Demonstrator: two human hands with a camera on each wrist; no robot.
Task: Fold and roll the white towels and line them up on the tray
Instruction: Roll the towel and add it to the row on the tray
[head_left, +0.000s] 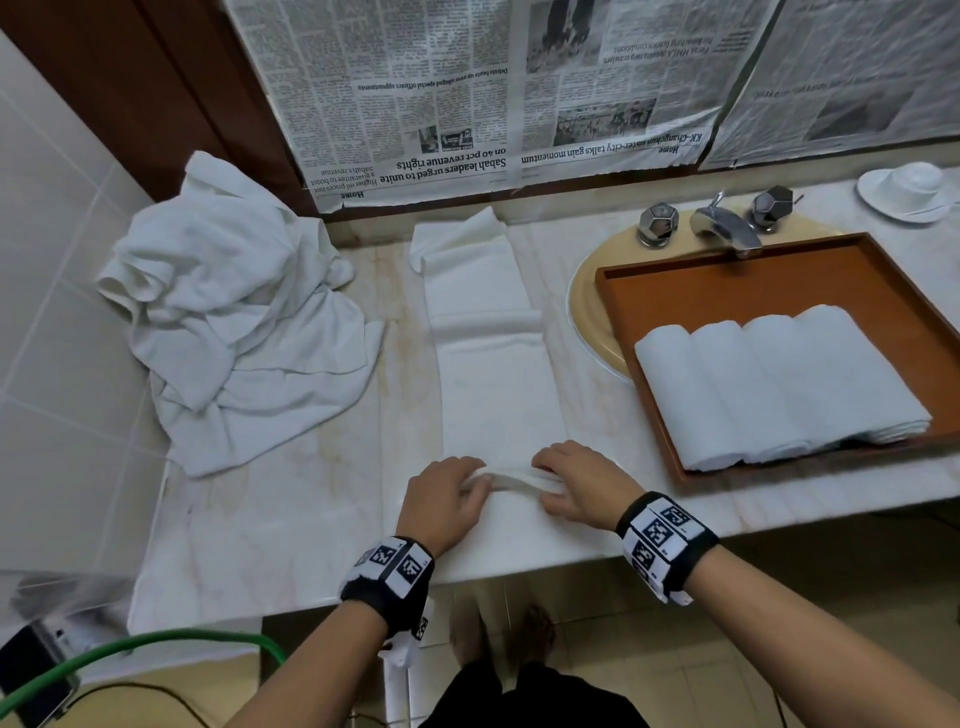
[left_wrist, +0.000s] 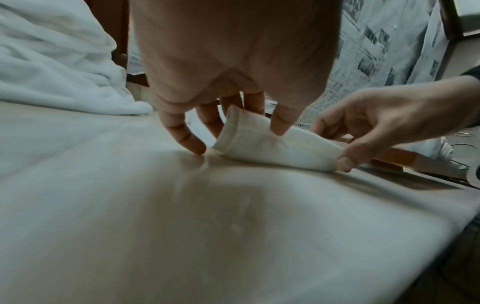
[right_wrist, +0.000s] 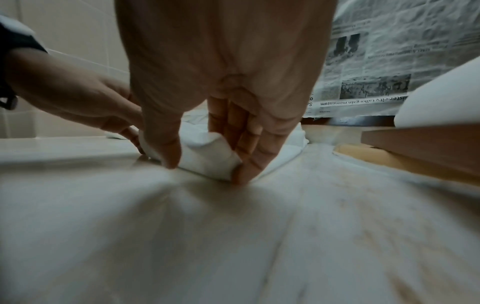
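Observation:
A long folded white towel lies as a strip on the marble counter, running away from me. Its near end is turned up into a small roll. My left hand pinches the roll's left end between thumb and fingers. My right hand grips the roll's right end, thumb in front and fingers behind. Several rolled white towels lie side by side in the brown tray at the right.
A heap of loose white towels sits at the left of the counter. The tray rests over a sink with a chrome tap. A white cup and saucer stands far right. Newspaper covers the back wall.

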